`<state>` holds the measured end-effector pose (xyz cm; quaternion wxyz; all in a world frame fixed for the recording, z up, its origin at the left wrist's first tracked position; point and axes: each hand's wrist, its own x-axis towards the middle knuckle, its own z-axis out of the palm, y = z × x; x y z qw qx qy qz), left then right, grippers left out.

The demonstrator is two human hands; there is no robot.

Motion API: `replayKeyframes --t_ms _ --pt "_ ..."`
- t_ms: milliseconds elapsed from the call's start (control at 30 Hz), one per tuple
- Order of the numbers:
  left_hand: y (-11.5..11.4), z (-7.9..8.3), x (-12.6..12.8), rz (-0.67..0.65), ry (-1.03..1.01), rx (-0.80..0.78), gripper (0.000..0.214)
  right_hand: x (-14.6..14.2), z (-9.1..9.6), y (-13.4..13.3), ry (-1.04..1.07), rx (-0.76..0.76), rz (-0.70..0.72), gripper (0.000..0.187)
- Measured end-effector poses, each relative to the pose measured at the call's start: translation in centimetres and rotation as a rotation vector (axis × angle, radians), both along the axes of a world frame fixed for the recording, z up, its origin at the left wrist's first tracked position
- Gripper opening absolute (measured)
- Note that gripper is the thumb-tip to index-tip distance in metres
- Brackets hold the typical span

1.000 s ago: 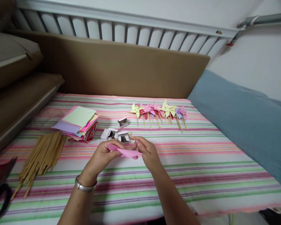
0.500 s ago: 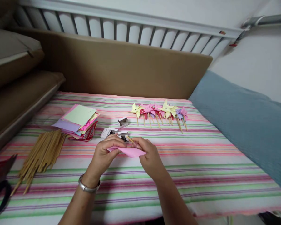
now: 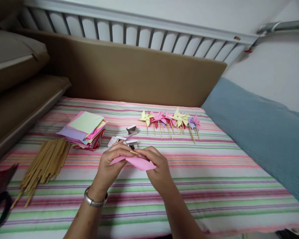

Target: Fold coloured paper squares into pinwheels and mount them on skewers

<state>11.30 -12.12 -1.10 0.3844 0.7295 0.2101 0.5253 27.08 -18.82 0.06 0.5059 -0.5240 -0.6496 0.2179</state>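
My left hand (image 3: 112,162), with a silver bangle on the wrist, is closed on a pink paper pinwheel (image 3: 139,163). Close beside it, my right hand (image 3: 156,166) is closed round a thin wooden stick (image 3: 134,152), whose pale tip shows between the two hands behind the paper. The rest of the stick is hidden by my fingers. Just beyond the hands lie small white boxes (image 3: 114,140) with dark contents, and an open white box part (image 3: 132,130). Finished pinwheels (image 3: 179,117) in yellow, pink, red and purple lie in a row farther off to the right.
A stack of coloured paper squares (image 3: 86,122) lies at the left, with a pile of wooden sticks (image 3: 45,161) nearer me. Scissors (image 3: 1,199) are at the left edge. A striped cloth (image 3: 214,199) covers the surface; a brown board (image 3: 129,73) stands behind.
The stick's tip has shifted left, towards my left hand, and my hands have drawn closer together. The pink paper has tilted slightly down at its right side.
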Motion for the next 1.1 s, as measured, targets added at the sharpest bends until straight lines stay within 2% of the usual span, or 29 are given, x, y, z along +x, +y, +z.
replayKeyframes --t_ms 167,433,633,1100 --pt "-0.06 0.05 0.09 0.015 0.009 0.009 0.007 -0.24 0.13 -0.01 0.014 0.001 -0.037 0.022" --pt "-0.23 0.22 0.20 -0.011 -0.006 0.012 0.016 -0.27 0.23 -0.08 0.016 0.004 -0.051 0.026" --pt "-0.27 0.29 0.18 0.017 0.013 -0.008 0.008 -0.38 0.28 -0.11 0.041 0.014 -0.039 0.028" --pt "-0.35 0.21 0.16 0.024 -0.017 -0.026 0.007 -0.48 0.32 -0.07 0.047 -0.004 -0.072 0.021"
